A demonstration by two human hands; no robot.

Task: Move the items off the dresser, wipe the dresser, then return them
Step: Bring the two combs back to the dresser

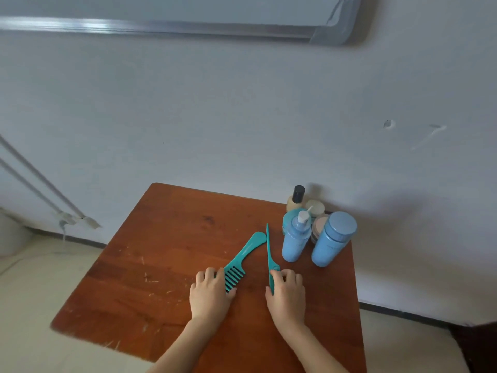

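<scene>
The jars point(316, 207) behind the bottles are partly hidden, so you cannot count them. Your forearms are cut off at the lower edge. Your left hand point(211, 290) lies palm down, its fingers curled over the toothed end of the wide comb point(243, 253). Your right hand point(287, 290) pinches the toothed end of the tail comb point(268, 246). Both combs lie flat on the tabletop point(166, 251). Count: two combs, two blue bottles point(332, 243) and one black-capped bottle point(295, 197), the bottles clustered at the far right corner.
</scene>
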